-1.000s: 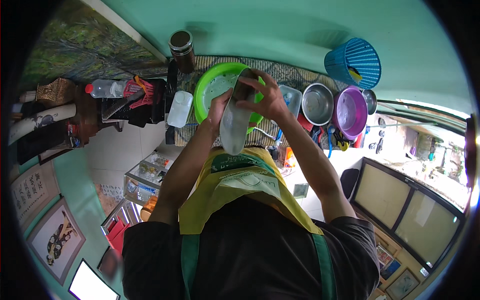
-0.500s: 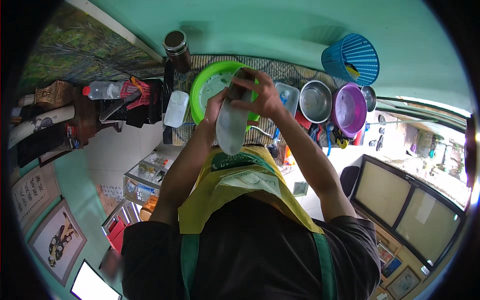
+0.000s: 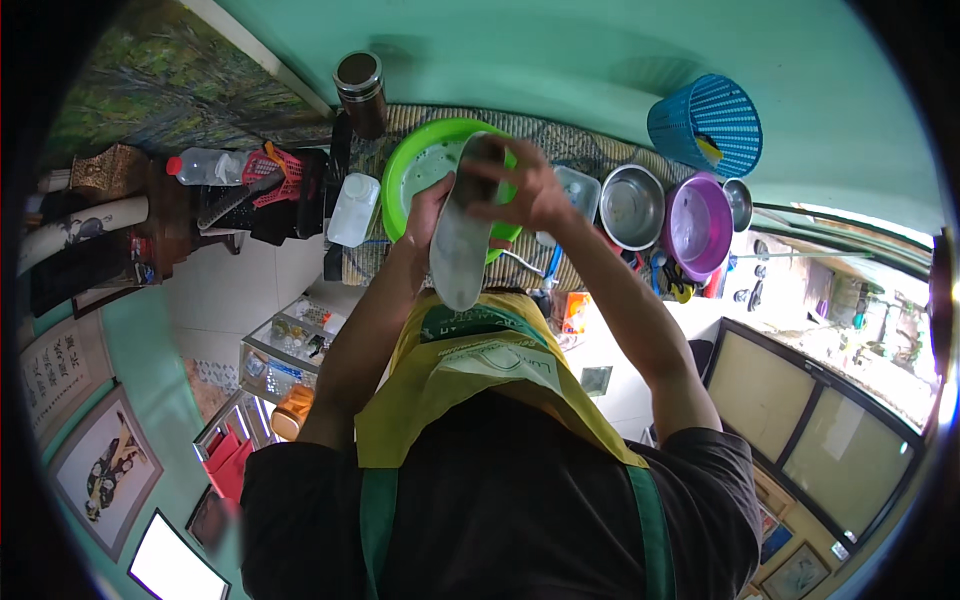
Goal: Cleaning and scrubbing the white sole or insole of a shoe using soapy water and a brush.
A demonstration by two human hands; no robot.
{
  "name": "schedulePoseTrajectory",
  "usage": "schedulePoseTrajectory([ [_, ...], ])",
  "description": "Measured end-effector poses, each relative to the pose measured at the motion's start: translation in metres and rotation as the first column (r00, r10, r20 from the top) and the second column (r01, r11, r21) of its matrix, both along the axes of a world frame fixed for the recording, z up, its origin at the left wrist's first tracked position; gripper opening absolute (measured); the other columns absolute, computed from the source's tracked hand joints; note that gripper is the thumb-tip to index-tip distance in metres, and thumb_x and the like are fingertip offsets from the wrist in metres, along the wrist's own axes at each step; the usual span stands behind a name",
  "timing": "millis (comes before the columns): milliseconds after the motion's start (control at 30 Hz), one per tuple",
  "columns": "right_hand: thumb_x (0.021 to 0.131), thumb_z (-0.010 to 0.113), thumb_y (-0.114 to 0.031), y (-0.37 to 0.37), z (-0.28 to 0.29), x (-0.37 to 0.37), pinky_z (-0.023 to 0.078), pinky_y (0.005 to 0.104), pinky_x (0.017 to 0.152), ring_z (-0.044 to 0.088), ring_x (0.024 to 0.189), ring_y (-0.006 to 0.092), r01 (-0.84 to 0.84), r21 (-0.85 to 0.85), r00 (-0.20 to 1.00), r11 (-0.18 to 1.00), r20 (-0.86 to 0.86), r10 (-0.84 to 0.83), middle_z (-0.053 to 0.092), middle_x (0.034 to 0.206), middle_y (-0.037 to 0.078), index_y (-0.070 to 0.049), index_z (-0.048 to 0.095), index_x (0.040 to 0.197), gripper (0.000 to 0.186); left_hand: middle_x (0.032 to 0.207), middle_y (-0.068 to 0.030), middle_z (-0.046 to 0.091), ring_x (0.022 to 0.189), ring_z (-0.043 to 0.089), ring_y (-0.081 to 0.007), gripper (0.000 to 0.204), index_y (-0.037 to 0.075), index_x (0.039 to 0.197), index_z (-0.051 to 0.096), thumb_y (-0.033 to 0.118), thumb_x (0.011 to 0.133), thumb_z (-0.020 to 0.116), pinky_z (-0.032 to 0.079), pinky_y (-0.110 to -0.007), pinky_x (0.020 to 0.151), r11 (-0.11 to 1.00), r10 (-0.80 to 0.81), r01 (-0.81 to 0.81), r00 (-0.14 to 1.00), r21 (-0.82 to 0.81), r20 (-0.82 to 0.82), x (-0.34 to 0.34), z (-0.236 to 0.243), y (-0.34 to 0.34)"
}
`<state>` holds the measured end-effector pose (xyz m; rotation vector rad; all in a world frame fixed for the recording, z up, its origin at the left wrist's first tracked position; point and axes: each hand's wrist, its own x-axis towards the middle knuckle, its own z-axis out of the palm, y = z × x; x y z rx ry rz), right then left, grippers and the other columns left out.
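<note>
Reaching from above the sudsy green basin [image 3: 391, 190] past its near rim: one pale shoe [image 3: 458, 258], side clasped by left hand [image 3: 427, 212]; right hand [image 3: 538, 191] blurred at dark end, grip indeterminable; work apparently underway, setting-down outstanding.

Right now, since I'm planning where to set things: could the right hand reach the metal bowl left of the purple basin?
Probably yes: the metal bowl lies rightward, beyond a clear tub, but the right hand is at the pale shoe-like item.
</note>
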<state>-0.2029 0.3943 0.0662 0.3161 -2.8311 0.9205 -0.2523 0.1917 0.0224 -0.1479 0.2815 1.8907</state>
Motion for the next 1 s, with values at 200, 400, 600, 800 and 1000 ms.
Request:
schedulePoseTrajectory([
  [200, 0.067, 0.090, -0.042, 0.006, -0.005, -0.003, 0.044, 0.0532, 0.110, 0.052, 0.133, 0.0382, -0.007, -0.013, 0.998, 1.000, -0.070, 0.006, 0.054, 0.141, 0.016, -0.027, 0.070, 0.129, 0.068, 0.142, -0.0145, 0.054, 0.123, 0.059, -0.0361, 0.059, 0.009, 0.148, 0.044, 0.050, 0.107, 0.034, 0.049, -0.069, 0.099, 0.997, 0.025, -0.023, 0.999, -0.071, 0.031, 0.009, -0.002, -0.002],
  [400, 0.064, 0.089, -0.043, 0.005, -0.003, 0.009, 0.042, 0.0514, 0.112, 0.056, 0.126, 0.0362, -0.191, 0.006, 0.977, 0.982, -0.095, 0.191, 0.058, 0.137, 0.016, -0.029, 0.073, 0.124, 0.064, 0.145, -0.0166, 0.052, 0.123, 0.059, -0.0374, 0.059, 0.010, 0.152, 0.041, 0.049, 0.107, 0.034, 0.051, -0.065, 0.100, 0.980, 0.031, -0.088, 0.953, 0.176, 0.301, 0.007, -0.032, -0.009],
  [600, 0.063, 0.090, -0.042, -0.006, 0.015, 0.015, 0.046, 0.0514, 0.106, 0.058, 0.120, 0.0358, -0.350, 0.026, 0.925, 0.936, -0.146, 0.350, 0.059, 0.132, 0.017, -0.025, 0.074, 0.122, 0.063, 0.135, -0.0174, 0.060, 0.118, 0.064, -0.0320, 0.056, 0.008, 0.146, 0.048, 0.047, 0.108, 0.034, 0.057, -0.054, 0.096, 0.996, 0.045, -0.046, 0.999, -0.073, -0.019, 0.003, -0.008, -0.001],
  [800, 0.061, 0.090, -0.042, -0.015, 0.015, 0.025, 0.051, 0.0507, 0.099, 0.061, 0.115, 0.0367, -0.340, 0.027, 0.926, 0.940, -0.166, 0.339, 0.060, 0.129, 0.019, -0.024, 0.076, 0.117, 0.061, 0.137, -0.0157, 0.060, 0.119, 0.064, -0.0343, 0.057, 0.008, 0.147, 0.047, 0.047, 0.108, 0.034, 0.056, -0.059, 0.095, 0.998, -0.039, 0.037, 0.999, -0.060, -0.027, 0.002, 0.002, -0.005],
  [1000, 0.066, 0.090, -0.038, -0.021, 0.022, 0.023, 0.047, 0.0501, 0.104, 0.059, 0.120, 0.0363, -0.234, 0.006, 0.963, 0.972, -0.137, 0.233, 0.058, 0.133, 0.017, -0.021, 0.074, 0.120, 0.059, 0.135, -0.0172, 0.058, 0.122, 0.061, -0.0355, 0.058, 0.007, 0.144, 0.048, 0.051, 0.107, 0.038, 0.056, -0.058, 0.092, 0.980, 0.128, -0.114, 0.988, -0.163, 0.083, 0.008, -0.012, -0.003],
])
